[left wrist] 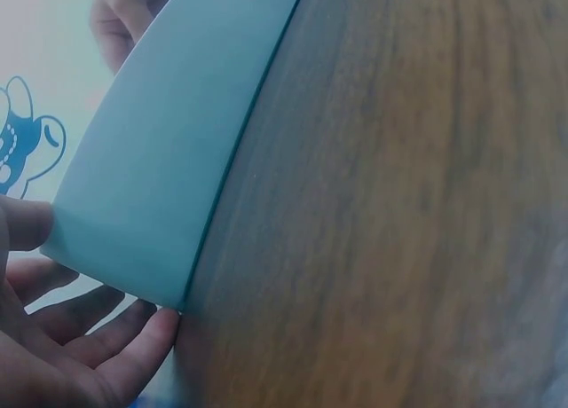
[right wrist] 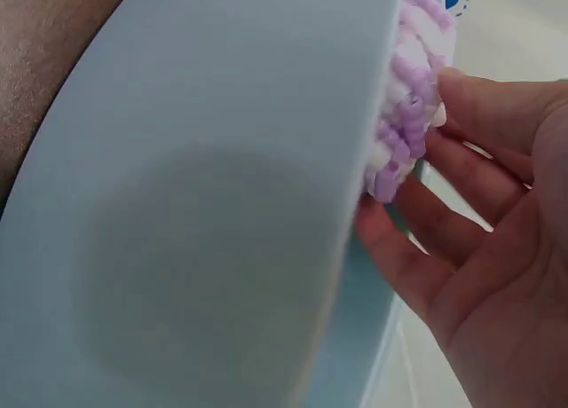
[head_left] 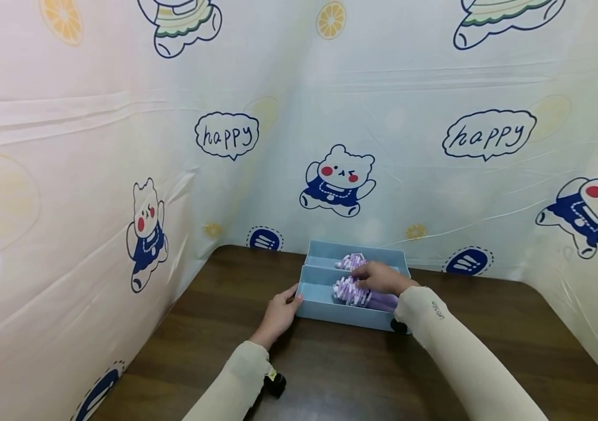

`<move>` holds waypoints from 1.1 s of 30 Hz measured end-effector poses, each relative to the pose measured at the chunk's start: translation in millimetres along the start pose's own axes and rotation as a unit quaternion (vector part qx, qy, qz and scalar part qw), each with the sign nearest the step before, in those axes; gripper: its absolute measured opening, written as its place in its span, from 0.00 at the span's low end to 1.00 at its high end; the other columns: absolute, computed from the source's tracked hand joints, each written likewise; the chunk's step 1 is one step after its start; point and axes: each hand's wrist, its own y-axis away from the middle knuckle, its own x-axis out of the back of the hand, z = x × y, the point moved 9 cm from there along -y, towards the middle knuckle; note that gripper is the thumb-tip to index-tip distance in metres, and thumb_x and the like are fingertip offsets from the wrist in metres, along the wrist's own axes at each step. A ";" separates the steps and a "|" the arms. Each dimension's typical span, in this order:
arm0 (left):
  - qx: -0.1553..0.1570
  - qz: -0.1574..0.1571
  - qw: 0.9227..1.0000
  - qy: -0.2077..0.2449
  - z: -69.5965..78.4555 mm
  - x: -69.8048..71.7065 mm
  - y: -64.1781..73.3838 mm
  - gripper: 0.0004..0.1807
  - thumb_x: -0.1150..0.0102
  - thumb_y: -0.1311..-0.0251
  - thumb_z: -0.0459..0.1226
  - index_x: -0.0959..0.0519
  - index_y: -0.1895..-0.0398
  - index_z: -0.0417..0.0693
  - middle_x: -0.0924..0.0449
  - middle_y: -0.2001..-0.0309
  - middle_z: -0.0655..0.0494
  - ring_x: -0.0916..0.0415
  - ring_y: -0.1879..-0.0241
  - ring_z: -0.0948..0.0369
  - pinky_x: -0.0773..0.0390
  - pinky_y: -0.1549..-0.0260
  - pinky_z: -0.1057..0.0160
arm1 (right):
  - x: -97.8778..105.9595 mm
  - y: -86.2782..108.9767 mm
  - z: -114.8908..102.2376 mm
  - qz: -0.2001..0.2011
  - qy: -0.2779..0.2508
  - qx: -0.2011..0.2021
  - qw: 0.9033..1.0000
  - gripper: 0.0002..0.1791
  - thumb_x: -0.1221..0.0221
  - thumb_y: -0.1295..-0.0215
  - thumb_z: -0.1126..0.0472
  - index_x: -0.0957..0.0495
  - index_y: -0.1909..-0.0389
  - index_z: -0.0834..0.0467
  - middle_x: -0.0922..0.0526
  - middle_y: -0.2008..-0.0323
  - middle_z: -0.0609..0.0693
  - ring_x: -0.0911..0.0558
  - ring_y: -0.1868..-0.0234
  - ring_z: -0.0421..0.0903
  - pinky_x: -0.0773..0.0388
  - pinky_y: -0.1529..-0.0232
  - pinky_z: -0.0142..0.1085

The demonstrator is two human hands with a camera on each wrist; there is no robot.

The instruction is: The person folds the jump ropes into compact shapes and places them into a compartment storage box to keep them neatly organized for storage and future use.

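Observation:
A light blue open box [head_left: 343,316] stands on the table, a long front section and another section behind it. My left hand [head_left: 280,311] grips its left end; in the left wrist view the thumb is at the upper corner and the fingertips [left wrist: 160,330] lie along the end edge. Inside the front section lies a knobbly purple-and-white bundle [head_left: 349,291] with a smooth lilac part [head_left: 382,301] to its right. My right hand [head_left: 383,277] holds the bundle from above, thumb and curled fingers around it in the right wrist view. A similar bundle [head_left: 351,261] lies in the back section.
The dark wooden table [head_left: 330,374] reaches toward me and to both sides of the box. Behind and at the left hangs a pale printed curtain [head_left: 278,193], close to the table's back edge. Small black devices [head_left: 275,384] sit at both wrists.

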 end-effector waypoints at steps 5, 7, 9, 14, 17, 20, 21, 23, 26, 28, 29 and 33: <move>0.004 0.000 1.000 0.002 -0.7 -2.4 2.1 0.28 0.49 0.29 0.48 0.34 0.29 0.49 0.33 0.33 0.47 0.39 0.33 0.49 0.38 0.39 0.43 | -8.1 3.3 5.8 -0.007 -0.027 -0.009 1.000 0.19 0.45 0.31 0.63 0.23 0.40 0.57 0.21 0.45 0.51 0.27 0.40 0.55 0.34 0.41 0.55; 0.007 0.000 1.000 0.005 -1.2 -3.5 3.1 0.27 0.49 0.29 0.46 0.34 0.29 0.50 0.33 0.33 0.48 0.40 0.33 0.50 0.38 0.39 0.44 | -11.7 5.2 7.3 -0.013 -0.040 -0.016 0.999 0.19 0.45 0.32 0.63 0.22 0.41 0.58 0.21 0.44 0.51 0.27 0.39 0.56 0.34 0.40 0.56; 0.003 0.000 1.000 0.003 -0.3 -4.1 4.2 0.27 0.49 0.29 0.45 0.34 0.29 0.48 0.33 0.33 0.47 0.39 0.33 0.49 0.37 0.39 0.43 | -14.4 7.4 8.4 -0.015 -0.051 -0.021 0.998 0.19 0.45 0.32 0.64 0.22 0.41 0.58 0.21 0.44 0.52 0.28 0.39 0.56 0.35 0.40 0.56; 0.002 0.001 1.000 0.001 2.6 -4.9 7.3 0.27 0.49 0.29 0.44 0.34 0.30 0.47 0.33 0.33 0.47 0.39 0.33 0.49 0.37 0.40 0.43 | -15.2 12.6 10.7 0.005 -0.059 -0.035 0.998 0.18 0.45 0.32 0.64 0.21 0.43 0.56 0.21 0.44 0.52 0.28 0.39 0.55 0.35 0.39 0.54; 0.002 -0.003 1.000 0.001 2.8 -5.9 8.0 0.27 0.49 0.29 0.44 0.34 0.30 0.47 0.33 0.33 0.46 0.38 0.33 0.49 0.36 0.40 0.43 | -15.1 15.7 10.9 0.012 -0.064 -0.043 0.997 0.17 0.44 0.32 0.64 0.20 0.44 0.55 0.21 0.45 0.51 0.27 0.39 0.54 0.35 0.39 0.54; 0.006 -0.007 1.000 0.004 1.9 -6.4 7.1 0.28 0.49 0.29 0.46 0.34 0.29 0.47 0.33 0.33 0.46 0.37 0.34 0.49 0.35 0.40 0.44 | -14.5 17.8 9.6 0.013 -0.066 -0.044 0.997 0.16 0.44 0.32 0.63 0.19 0.45 0.53 0.21 0.45 0.50 0.27 0.39 0.54 0.36 0.39 0.55; 0.007 -0.009 1.000 0.005 1.8 -6.4 6.5 0.28 0.49 0.29 0.46 0.34 0.29 0.46 0.33 0.33 0.46 0.37 0.34 0.49 0.35 0.41 0.44 | -13.9 18.6 9.1 0.012 -0.064 -0.043 0.997 0.16 0.44 0.32 0.62 0.19 0.45 0.52 0.21 0.45 0.49 0.27 0.40 0.53 0.36 0.39 0.55; 0.006 -0.012 1.000 0.007 2.6 -6.0 4.6 0.28 0.48 0.29 0.46 0.34 0.30 0.46 0.33 0.33 0.46 0.36 0.35 0.49 0.34 0.41 0.44 | -12.0 20.4 7.6 0.013 -0.061 -0.037 0.997 0.16 0.44 0.31 0.62 0.19 0.45 0.52 0.21 0.45 0.49 0.27 0.40 0.53 0.35 0.39 0.55; 0.001 -0.017 1.000 0.004 5.0 -4.6 0.7 0.29 0.47 0.30 0.46 0.34 0.30 0.43 0.32 0.34 0.45 0.35 0.35 0.49 0.33 0.42 0.45 | -6.9 24.7 5.6 0.019 -0.053 -0.031 0.998 0.16 0.45 0.31 0.62 0.19 0.45 0.53 0.20 0.46 0.49 0.26 0.42 0.52 0.33 0.40 0.54; -0.008 -0.020 1.000 -0.005 8.6 -2.5 -1.4 0.28 0.47 0.30 0.46 0.33 0.31 0.41 0.31 0.35 0.44 0.34 0.36 0.48 0.32 0.43 0.45 | -2.7 28.6 3.4 0.025 -0.054 -0.026 0.998 0.16 0.45 0.31 0.64 0.20 0.44 0.56 0.20 0.46 0.50 0.24 0.43 0.52 0.31 0.42 0.53; -0.009 -0.021 1.000 -0.009 10.3 -1.2 -2.0 0.28 0.47 0.30 0.45 0.33 0.32 0.40 0.31 0.35 0.43 0.33 0.37 0.48 0.32 0.43 0.46 | -0.5 30.5 2.6 0.028 -0.056 -0.026 0.998 0.16 0.45 0.31 0.64 0.20 0.44 0.57 0.20 0.47 0.51 0.24 0.44 0.52 0.30 0.43 0.53; -0.022 -0.028 0.999 -0.035 16.0 4.8 -5.1 0.27 0.47 0.30 0.43 0.32 0.33 0.37 0.29 0.38 0.41 0.30 0.40 0.47 0.30 0.45 0.46 | 4.7 37.0 1.2 0.036 -0.062 -0.029 0.997 0.15 0.45 0.30 0.64 0.20 0.44 0.58 0.19 0.49 0.50 0.22 0.48 0.49 0.27 0.46 0.50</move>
